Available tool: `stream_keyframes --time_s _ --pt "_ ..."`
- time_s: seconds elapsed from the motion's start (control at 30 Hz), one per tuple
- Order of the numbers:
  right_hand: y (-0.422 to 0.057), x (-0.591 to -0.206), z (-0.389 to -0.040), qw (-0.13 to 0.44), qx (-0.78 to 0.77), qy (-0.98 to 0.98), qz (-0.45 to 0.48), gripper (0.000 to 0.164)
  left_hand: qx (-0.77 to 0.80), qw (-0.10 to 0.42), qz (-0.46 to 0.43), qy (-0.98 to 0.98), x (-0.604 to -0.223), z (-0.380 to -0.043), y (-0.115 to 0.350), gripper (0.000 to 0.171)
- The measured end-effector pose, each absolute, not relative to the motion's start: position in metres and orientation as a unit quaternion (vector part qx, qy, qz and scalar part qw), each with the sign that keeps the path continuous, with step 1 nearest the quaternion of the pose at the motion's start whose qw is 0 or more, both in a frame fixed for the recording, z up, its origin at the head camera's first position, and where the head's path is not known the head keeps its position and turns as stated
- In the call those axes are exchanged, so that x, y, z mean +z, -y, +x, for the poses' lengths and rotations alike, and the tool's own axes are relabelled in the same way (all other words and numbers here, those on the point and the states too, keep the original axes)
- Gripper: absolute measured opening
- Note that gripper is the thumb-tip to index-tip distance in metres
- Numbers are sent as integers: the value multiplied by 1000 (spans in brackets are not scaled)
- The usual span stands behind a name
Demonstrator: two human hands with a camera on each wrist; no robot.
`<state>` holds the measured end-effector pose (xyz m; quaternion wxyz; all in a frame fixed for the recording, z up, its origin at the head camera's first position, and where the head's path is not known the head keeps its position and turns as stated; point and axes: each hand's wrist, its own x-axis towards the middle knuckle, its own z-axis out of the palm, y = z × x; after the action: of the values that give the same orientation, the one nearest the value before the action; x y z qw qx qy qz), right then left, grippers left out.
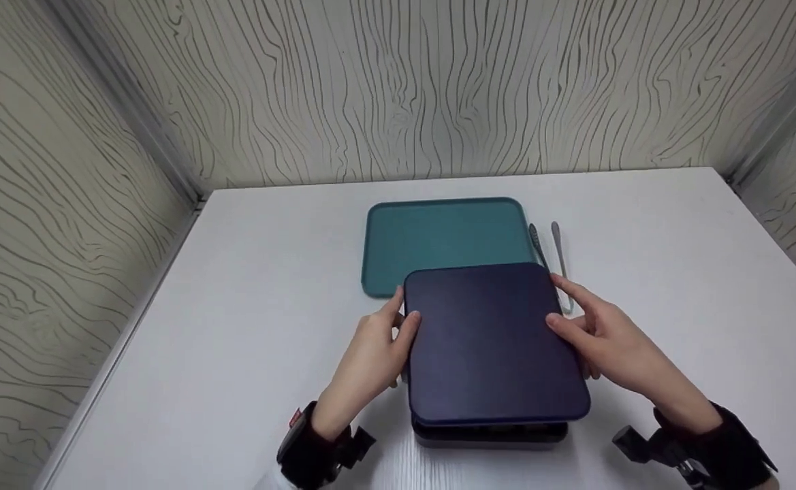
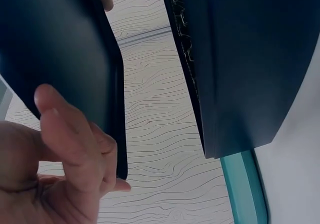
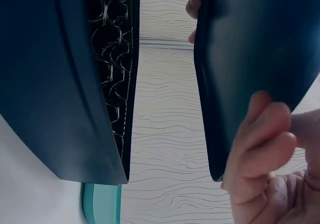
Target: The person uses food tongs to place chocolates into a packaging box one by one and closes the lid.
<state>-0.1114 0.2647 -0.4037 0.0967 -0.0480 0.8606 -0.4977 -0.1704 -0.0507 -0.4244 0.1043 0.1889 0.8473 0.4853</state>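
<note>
Dark navy lid (image 1: 493,340) lifted just clear of its box (image 1: 489,433), near the table's front edge.
Left hand (image 1: 370,354) and right hand (image 1: 609,340) pinch its opposite edges; best kept level and raised evenly. A teal tray (image 1: 438,238) and tongs (image 1: 551,252) lie behind. No readable writing or labels.

Lid (image 1: 493,337): dark navy, plain; box (image 1: 489,433) beneath: same navy, with a lattice-patterned insert (image 3: 112,69) inside. Tray (image 1: 438,238) at 12 o'clock of the lid: plain teal. Table (image 1: 234,327): white; walls (image 1: 404,88): beige with dark wavy wood-grain lines.
</note>
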Motion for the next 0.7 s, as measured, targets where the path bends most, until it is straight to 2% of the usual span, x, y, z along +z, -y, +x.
stream_keyframes --time_s 0.17,0.4,0.53,0.7 --pt "-270 -410 -113 141 -461 -875 -52 80 444 110 198 -867 -431 -172 47 60" --pt "-265 -423 -117 189 -421 -886 -35 92 356 63 216 -907 -444 -173 41 54" --pt "-261 -427 -116 189 -395 -899 -24 94 295 32 210 -932 -450 -169 37 54" --pt "-254 -431 -112 161 -352 -922 -26 94 226 -18 207 -952 -457 -163 31 50"
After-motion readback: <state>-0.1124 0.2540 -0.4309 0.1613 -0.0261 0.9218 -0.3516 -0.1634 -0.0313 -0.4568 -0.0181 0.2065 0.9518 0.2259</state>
